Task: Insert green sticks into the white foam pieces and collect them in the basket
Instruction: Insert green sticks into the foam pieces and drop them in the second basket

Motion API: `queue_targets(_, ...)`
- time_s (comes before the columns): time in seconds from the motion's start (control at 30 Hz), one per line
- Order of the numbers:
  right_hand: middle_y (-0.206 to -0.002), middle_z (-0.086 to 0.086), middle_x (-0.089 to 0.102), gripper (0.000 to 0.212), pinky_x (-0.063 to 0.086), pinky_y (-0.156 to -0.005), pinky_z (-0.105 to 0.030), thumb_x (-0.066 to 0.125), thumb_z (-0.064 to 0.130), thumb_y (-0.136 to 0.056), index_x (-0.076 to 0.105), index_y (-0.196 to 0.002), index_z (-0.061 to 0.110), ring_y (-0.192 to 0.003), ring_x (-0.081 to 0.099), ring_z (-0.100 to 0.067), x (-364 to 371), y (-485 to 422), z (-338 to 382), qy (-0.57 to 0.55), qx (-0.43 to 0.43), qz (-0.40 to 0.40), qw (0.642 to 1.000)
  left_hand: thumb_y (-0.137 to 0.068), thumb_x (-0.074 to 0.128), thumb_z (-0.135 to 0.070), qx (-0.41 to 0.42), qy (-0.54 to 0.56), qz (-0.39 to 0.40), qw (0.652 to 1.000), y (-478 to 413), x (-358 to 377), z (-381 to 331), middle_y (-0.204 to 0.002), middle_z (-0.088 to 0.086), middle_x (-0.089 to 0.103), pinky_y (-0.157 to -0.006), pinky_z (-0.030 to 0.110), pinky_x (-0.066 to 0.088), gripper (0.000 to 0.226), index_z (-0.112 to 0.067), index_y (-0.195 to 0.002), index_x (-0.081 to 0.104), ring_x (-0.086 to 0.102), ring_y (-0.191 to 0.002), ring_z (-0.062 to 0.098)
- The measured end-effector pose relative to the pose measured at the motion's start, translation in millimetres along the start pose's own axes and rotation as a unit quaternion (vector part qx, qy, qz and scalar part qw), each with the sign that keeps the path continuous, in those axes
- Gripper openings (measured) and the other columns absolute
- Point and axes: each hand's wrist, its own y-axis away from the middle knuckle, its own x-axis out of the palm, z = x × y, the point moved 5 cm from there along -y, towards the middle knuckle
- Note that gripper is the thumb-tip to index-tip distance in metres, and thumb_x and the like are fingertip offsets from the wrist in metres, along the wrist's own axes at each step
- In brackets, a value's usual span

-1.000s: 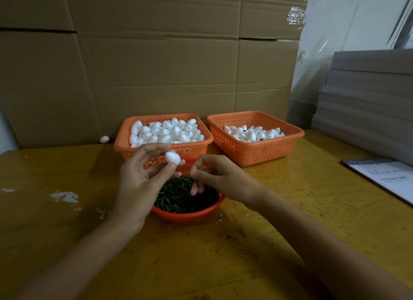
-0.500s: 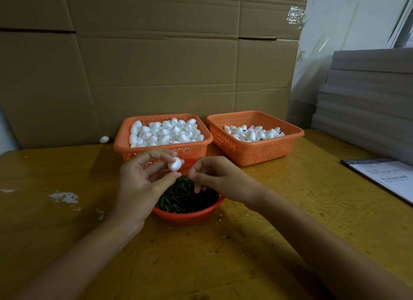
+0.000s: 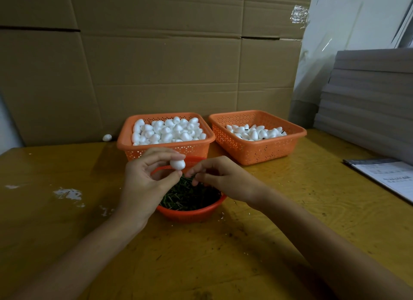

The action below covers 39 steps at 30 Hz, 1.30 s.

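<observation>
My left hand (image 3: 146,181) pinches a white egg-shaped foam piece (image 3: 177,164) between thumb and fingertips above the round orange bowl (image 3: 190,213) of green sticks (image 3: 190,193). Just right of it, my right hand (image 3: 220,176) pinches a thin green stick (image 3: 192,176) whose tip points at the foam piece. Behind them the left orange basket (image 3: 165,148) is heaped with plain foam pieces. The right orange basket (image 3: 259,152) holds several foam pieces with sticks in them.
One stray foam piece (image 3: 107,137) lies on the wooden table (image 3: 223,255) by the cardboard wall (image 3: 156,64). A paper sheet (image 3: 388,176) lies at the right edge, with stacked grey boards (image 3: 368,102) behind it. White crumbs (image 3: 67,193) dot the table at left.
My left hand has lowered the foam piece slightly and turned it toward my right hand. My right hand's fingertips have closed in on it with the stick.
</observation>
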Motion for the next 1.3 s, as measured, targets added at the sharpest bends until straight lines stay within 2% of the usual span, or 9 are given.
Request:
queue_targets(0.13,-0.108,-0.004,0.077,0.027,0.052,-0.086,-0.021,0.053,0.004,-0.106,0.074,-0.122,0.013,-0.103,0.068,-0.012,1,1,1,-0.005,-0.003,0.005,1.0,-0.08,0.081,0.01,-0.008,-0.009,0.0,1.0,0,0,0,-0.113,-0.002,0.073,-0.084,0.019,0.057,0.042,-0.027,-0.099,0.083,0.071,-0.113,0.017)
queue_targets(0.27,-0.11,-0.005,0.076,0.029,0.053,-0.093,-0.04,0.052,0.002,-0.106,0.073,-0.122,0.013,-0.106,0.068,-0.022,1,2,2,-0.003,-0.003,0.006,1.0,-0.079,0.083,0.009,-0.012,-0.006,-0.002,1.0,0,0,-2,-0.114,0.003,0.073,-0.084,0.021,0.058,0.04,-0.027,-0.097,0.082,0.072,-0.11,0.018)
queue_targets(0.37,-0.109,-0.005,0.077,0.027,0.054,-0.09,-0.035,0.052,0.003,-0.107,0.07,-0.125,0.01,-0.102,0.068,-0.023,2,1,1,-0.003,-0.003,0.006,1.0,-0.079,0.084,0.006,-0.018,0.002,-0.004,1.0,1,1,-3,-0.114,0.006,0.075,-0.085,0.023,0.059,0.036,-0.025,-0.098,0.08,0.074,-0.108,0.018)
queue_targets(0.53,-0.106,-0.014,0.078,0.02,0.055,-0.084,-0.031,0.054,0.003,-0.106,0.063,-0.123,-0.001,-0.091,0.068,-0.017,1,-1,-1,-0.059,-0.007,-0.009,0.998,-0.078,0.086,-0.001,-0.028,0.005,-0.005,1.0,0,-1,-1,-0.114,0.004,0.076,-0.084,0.024,0.059,0.032,-0.024,-0.1,0.078,0.075,-0.105,0.019)
queue_targets(0.8,-0.104,-0.022,0.076,0.015,0.055,-0.082,-0.038,0.055,0.004,-0.105,0.054,-0.117,-0.005,-0.09,0.068,-0.036,-1,-2,1,-0.121,-0.028,-0.019,0.992,-0.079,0.085,-0.021,-0.056,0.031,-0.02,0.998,0,-1,1,-0.108,0.002,0.078,-0.075,0.023,0.06,0.028,-0.022,-0.105,0.074,0.077,-0.097,0.022)
queue_targets(0.93,-0.101,-0.021,0.077,0.02,0.056,-0.086,-0.05,0.059,0.006,-0.104,0.051,-0.114,-0.008,-0.093,0.068,-0.048,-4,-1,0,-0.143,-0.028,-0.026,0.989,-0.076,0.083,-0.031,-0.061,0.044,-0.026,0.997,0,0,-1,-0.104,0.007,0.079,-0.073,0.024,0.06,0.036,-0.015,-0.106,0.071,0.077,-0.096,0.025)
queue_targets(1.1,-0.096,-0.014,0.078,0.021,0.058,-0.082,-0.04,0.061,0.009,-0.103,0.052,-0.114,-0.007,-0.087,0.071,-0.04,-7,-2,-2,-0.156,-0.03,-0.008,0.987,-0.081,0.08,-0.028,-0.063,0.058,-0.016,0.996,-1,1,-2,-0.1,0.011,0.079,-0.071,0.024,0.06,0.035,-0.01,-0.108,0.069,0.078,-0.092,0.025)
queue_targets(1.2,-0.089,-0.012,0.078,0.016,0.057,-0.072,-0.031,0.062,0.011,-0.104,0.056,-0.111,-0.002,-0.075,0.069,-0.024,-8,-3,-2,-0.152,-0.039,-0.008,0.988,-0.086,0.076,-0.025,-0.066,0.067,-0.019,0.995,-2,0,0,-0.1,0.011,0.079,-0.071,0.024,0.06,0.029,-0.015,-0.112,0.069,0.078,-0.091,0.025)
queue_targets(1.3,-0.085,-0.01,0.077,0.01,0.055,-0.067,-0.027,0.064,0.013,-0.103,0.06,-0.106,0.004,-0.07,0.068,-0.018,-6,-4,0,-0.142,-0.051,0.007,0.988,-0.088,0.074,-0.026,-0.063,0.074,-0.025,0.995,-3,-2,0,-0.097,0.012,0.078,-0.07,0.024,0.06,0.024,-0.022,-0.112,0.071,0.078,-0.089,0.024)
